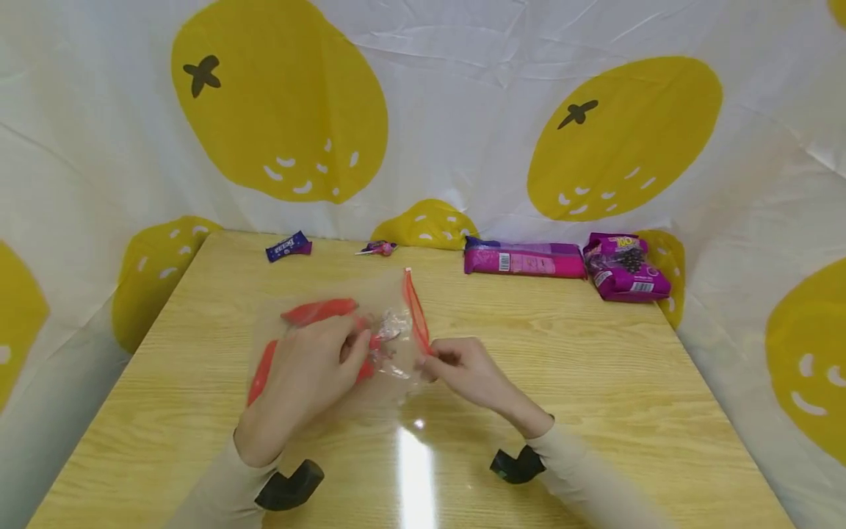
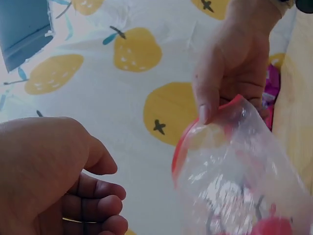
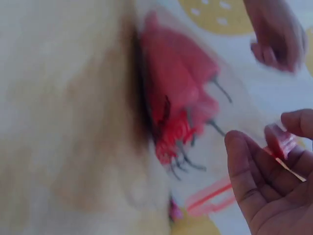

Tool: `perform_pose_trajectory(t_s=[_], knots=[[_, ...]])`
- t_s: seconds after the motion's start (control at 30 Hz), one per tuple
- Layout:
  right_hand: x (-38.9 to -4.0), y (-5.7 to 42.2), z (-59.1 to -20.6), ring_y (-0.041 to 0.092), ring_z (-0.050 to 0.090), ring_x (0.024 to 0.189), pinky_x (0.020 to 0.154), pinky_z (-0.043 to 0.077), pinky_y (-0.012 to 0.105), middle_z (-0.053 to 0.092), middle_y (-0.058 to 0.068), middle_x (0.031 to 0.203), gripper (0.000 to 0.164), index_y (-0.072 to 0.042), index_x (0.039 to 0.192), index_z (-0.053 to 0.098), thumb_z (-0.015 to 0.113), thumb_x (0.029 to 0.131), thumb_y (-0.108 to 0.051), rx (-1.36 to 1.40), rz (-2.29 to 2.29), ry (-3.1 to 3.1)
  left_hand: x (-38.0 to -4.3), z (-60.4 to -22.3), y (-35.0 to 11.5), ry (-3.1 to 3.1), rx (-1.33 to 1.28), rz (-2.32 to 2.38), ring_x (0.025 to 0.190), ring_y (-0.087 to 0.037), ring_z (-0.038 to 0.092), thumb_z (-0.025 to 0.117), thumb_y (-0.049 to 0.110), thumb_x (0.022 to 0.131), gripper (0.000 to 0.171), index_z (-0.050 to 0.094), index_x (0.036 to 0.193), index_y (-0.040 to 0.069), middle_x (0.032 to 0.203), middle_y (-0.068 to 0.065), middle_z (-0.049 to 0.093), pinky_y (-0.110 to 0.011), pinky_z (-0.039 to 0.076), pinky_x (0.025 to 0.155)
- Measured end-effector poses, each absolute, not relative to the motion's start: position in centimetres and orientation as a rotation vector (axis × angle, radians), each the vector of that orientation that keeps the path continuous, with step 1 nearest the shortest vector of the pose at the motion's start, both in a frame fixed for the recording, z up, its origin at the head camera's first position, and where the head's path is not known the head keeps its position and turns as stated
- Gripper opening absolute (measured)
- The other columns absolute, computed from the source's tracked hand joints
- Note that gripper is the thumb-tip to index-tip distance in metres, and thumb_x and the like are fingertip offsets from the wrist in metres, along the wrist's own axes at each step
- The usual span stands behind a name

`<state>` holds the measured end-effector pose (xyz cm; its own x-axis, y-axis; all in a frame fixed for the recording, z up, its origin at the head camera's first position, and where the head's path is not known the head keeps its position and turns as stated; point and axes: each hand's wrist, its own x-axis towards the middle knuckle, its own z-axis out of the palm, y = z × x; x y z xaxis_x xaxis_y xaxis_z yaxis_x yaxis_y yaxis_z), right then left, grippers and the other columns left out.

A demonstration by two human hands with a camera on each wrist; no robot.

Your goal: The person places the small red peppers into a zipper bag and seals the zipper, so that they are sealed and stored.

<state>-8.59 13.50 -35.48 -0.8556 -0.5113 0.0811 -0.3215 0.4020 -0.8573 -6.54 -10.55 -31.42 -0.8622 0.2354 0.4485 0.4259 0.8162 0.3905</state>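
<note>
A clear plastic zip bag with a red zip strip is in front of me. Inside are long red chili peppers with dark stems, partly blurred through the plastic. At the strip's near end, my right hand pinches the bag's corner between thumb and fingers; the left wrist view also has this grip. My left hand is over the peppers in the head view. Its fingers are loosely curled and hold nothing, apart from the bag in the left wrist view.
Along the table's back edge lie a small blue packet, a wrapped lollipop, a long pink and purple package and a purple bag with a grape picture. Behind the wooden table hangs a white fruit-patterned cloth.
</note>
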Motion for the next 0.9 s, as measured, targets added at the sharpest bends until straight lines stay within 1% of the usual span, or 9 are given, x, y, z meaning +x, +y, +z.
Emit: perform_pose_trajectory(t_s=[0.13, 0.27, 0.4, 0.5, 0.6, 0.67, 0.73, 0.8, 0.9], knots=[[-9.9, 17.4, -32.7, 0.008, 0.056, 0.064, 0.059, 0.046, 0.025, 0.063, -0.005, 0.072, 0.014, -0.016, 0.078, 0.068, 0.062, 0.086, -0.026, -0.763, -1.319, 2.726, -5.5, -30.3, -12.3, -2.488, -0.561, -0.644, 0.046, -0.006, 0.03, 0.059, 0.02, 0.08, 0.026, 0.043, 0.06, 0.02, 0.053, 0.01, 0.033, -0.023, 0.023, 0.04], [-10.8, 20.1, -29.0, 0.007, 0.051, 0.065, 0.057, 0.042, 0.024, 0.059, -0.009, 0.072, 0.002, -0.019, 0.081, 0.066, 0.067, 0.082, -0.019, -0.993, -1.191, 2.834, -6.2, -29.8, -14.1, -2.411, -0.588, -0.642, 0.047, -0.005, 0.029, 0.061, 0.014, 0.079, 0.024, 0.045, 0.061, 0.019, 0.054, 0.01, 0.033, -0.022, 0.024, 0.042], [-11.3, 20.9, -25.2, 0.006, 0.056, 0.073, 0.061, 0.043, 0.021, 0.066, -0.006, 0.082, 0.015, -0.019, 0.081, 0.065, 0.073, 0.074, -0.007, -1.39, -1.079, 2.859, -7.3, -29.6, -14.9, -2.441, -0.589, -0.702, 0.049, -0.006, 0.037, 0.059, 0.013, 0.081, 0.014, 0.054, 0.07, 0.015, 0.058, 0.009, 0.043, -0.023, 0.031, 0.045], [-11.3, 20.6, -22.7, 0.005, 0.059, 0.073, 0.062, 0.043, 0.019, 0.068, -0.003, 0.085, 0.023, -0.017, 0.08, 0.065, 0.075, 0.068, 0.001, -1.642, -1.03, 2.821, -7.9, -29.2, -14.9, -2.522, -0.566, -0.776, 0.057, -0.008, 0.049, 0.058, 0.017, 0.085, 0.006, 0.059, 0.085, 0.011, 0.069, 0.005, 0.054, -0.026, 0.041, 0.051], [-11.0, 20.1, -21.0, 0.006, 0.06, 0.073, 0.065, 0.045, 0.016, 0.068, -0.001, 0.084, 0.03, -0.013, 0.084, 0.066, 0.075, 0.064, 0.007, -1.776, -1.035, 2.763, -8.5, -28.9, -14.6, -2.559, -0.567, -0.879, 0.077, -0.016, 0.058, 0.059, 0.019, 0.087, 0.028, 0.055, 0.109, 0.003, 0.09, -0.005, 0.059, -0.033, 0.049, 0.062], [-10.6, 19.9, -20.3, 0.007, 0.063, 0.076, 0.069, 0.047, 0.015, 0.069, 0.001, 0.085, 0.034, -0.009, 0.087, 0.067, 0.075, 0.062, 0.012, -1.833, -1.061, 2.736, -8.8, -28.7, -14.5, -2.578, -0.562, -0.972, 0.093, -0.024, 0.057, 0.061, 0.023, 0.087, 0.051, 0.042, 0.128, 0.0, 0.11, -0.012, 0.055, -0.039, 0.049, 0.072], [-10.3, 19.9, -19.9, 0.009, 0.064, 0.08, 0.073, 0.048, 0.016, 0.069, 0.005, 0.086, 0.039, -0.006, 0.09, 0.068, 0.073, 0.059, 0.016, -1.863, -1.118, 2.71, -9.2, -28.7, -14.6, -2.56, -0.582, -1.07, 0.107, -0.029, 0.05, 0.063, 0.025, 0.085, 0.07, 0.026, 0.14, 0.0, 0.126, -0.015, 0.046, -0.043, 0.047, 0.08], [-10.1, 20.1, -19.8, 0.01, 0.066, 0.083, 0.075, 0.049, 0.019, 0.069, 0.007, 0.088, 0.042, -0.003, 0.092, 0.068, 0.072, 0.057, 0.02, -1.872, -1.182, 2.685, -9.5, -28.5, -14.6, -2.556, -0.599, -1.178, 0.114, -0.03, 0.047, 0.064, 0.026, 0.085, 0.08, 0.015, 0.145, 0.004, 0.135, -0.015, 0.039, -0.043, 0.045, 0.084], [-10.2, 20.5, -20.0, 0.011, 0.066, 0.084, 0.075, 0.05, 0.02, 0.069, 0.01, 0.089, 0.046, 0.001, 0.094, 0.068, 0.071, 0.055, 0.024, -1.841, -1.284, 2.651, -10.1, -28.1, -14.6, -2.504, -0.672, -1.351, 0.114, -0.026, 0.049, 0.064, 0.021, 0.085, 0.079, 0.016, 0.145, 0.009, 0.136, -0.011, 0.041, -0.034, 0.045, 0.086]])
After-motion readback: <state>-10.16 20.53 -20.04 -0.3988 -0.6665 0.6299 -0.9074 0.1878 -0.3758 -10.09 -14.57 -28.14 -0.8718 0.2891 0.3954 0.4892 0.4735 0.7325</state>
